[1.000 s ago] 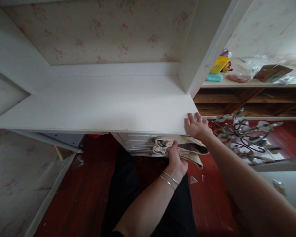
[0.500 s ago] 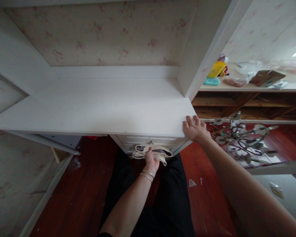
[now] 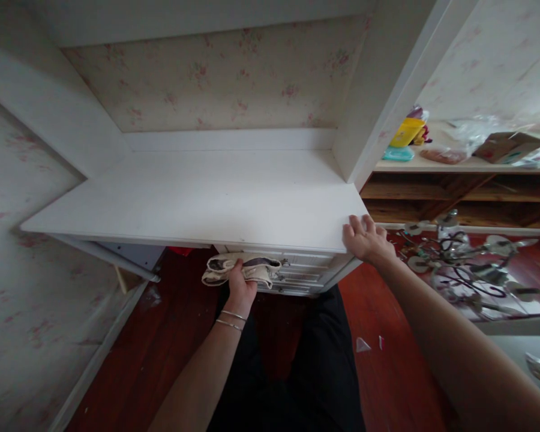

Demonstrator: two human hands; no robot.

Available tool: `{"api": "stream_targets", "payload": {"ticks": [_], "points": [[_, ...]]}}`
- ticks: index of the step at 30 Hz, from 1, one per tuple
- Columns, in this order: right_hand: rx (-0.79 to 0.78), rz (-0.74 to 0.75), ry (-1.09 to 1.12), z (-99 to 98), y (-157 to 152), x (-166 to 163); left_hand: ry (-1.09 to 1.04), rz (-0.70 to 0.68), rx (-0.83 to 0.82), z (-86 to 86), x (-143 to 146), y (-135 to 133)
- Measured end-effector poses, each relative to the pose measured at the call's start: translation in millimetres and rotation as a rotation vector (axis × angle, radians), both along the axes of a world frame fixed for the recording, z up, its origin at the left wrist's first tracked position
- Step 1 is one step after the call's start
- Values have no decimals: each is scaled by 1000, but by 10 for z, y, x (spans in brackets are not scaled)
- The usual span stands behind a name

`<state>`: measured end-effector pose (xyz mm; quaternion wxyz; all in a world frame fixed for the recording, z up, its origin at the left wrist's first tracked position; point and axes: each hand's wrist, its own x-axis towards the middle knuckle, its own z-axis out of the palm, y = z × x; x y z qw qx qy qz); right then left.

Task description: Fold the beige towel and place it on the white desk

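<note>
My left hand (image 3: 240, 283), with two thin bangles on the wrist, is closed on a crumpled beige cloth (image 3: 240, 268) and presses it against the white drawer front (image 3: 302, 273) just under the desk's front edge. My right hand (image 3: 366, 239) lies with fingers spread on the right front corner of the white desk top (image 3: 207, 195), holding nothing.
White side panels and floral wallpaper enclose the desk. To the right stand a wooden shelf (image 3: 459, 192) with a yellow box (image 3: 405, 131), bags and a cardboard box (image 3: 506, 146), and a metal chandelier (image 3: 459, 264) on the red floor. Small shards (image 3: 362, 344) lie on the floor.
My left hand has slid the cloth leftward along the drawer front, from beside my right hand to under the desk's middle. My right hand has stayed on the corner.
</note>
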<state>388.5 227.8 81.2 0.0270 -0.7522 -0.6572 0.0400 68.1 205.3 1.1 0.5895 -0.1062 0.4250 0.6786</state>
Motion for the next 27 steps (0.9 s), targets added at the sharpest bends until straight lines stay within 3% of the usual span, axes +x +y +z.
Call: {"api": "stream_targets", "payload": {"ticks": [5, 9, 14, 23, 27], "points": [[11, -6, -15, 15, -9, -22, -10, -4, 124, 483, -18, -77], [18, 7, -36, 31, -31, -34, -34, -17, 163, 678, 83, -203], [15, 104, -101, 35, -41, -23, -124, -115, 147, 649, 403, -368], [9, -128, 63, 35, -2, -57, -362, -435, 164, 558, 1297, -525], [2, -60, 27, 34, 0, -55, -448, -482, 156, 453, 1645, -546]]}}
